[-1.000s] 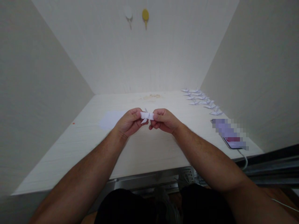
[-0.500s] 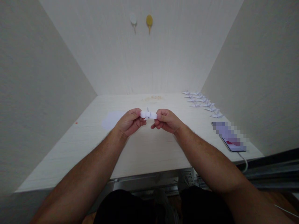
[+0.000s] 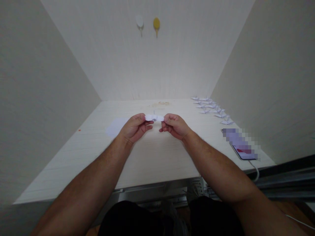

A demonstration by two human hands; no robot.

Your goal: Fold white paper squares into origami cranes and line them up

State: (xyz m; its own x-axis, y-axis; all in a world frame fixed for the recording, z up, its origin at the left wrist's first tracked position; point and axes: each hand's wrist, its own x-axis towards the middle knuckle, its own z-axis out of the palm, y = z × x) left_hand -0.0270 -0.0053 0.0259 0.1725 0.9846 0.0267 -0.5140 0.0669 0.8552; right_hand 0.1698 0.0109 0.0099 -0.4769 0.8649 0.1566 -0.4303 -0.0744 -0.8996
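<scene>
Between my two hands, above the middle of the table, is a small white paper crane (image 3: 154,118) with its wings spread sideways. My left hand (image 3: 135,127) pinches the left wing tip between thumb and finger. The right wing tip is pinched the same way by my right hand (image 3: 176,126). A thin folded point stands up from the crane's middle. The lower fingers of both hands are loosely curled below it.
Several folded white paper cranes (image 3: 205,111) stand in rows at the back right. A phone (image 3: 240,146) with a cable lies on the right of the pale table (image 3: 157,164). White paper (image 3: 114,127) lies left of my hands. Two hooks, white (image 3: 140,21) and yellow (image 3: 156,23), are on the wall.
The crane has tilted in my fingers: the point that hung below its middle no longer shows, and the wings look flatter. Both hands keep their pinch, and the view has shifted slightly.
</scene>
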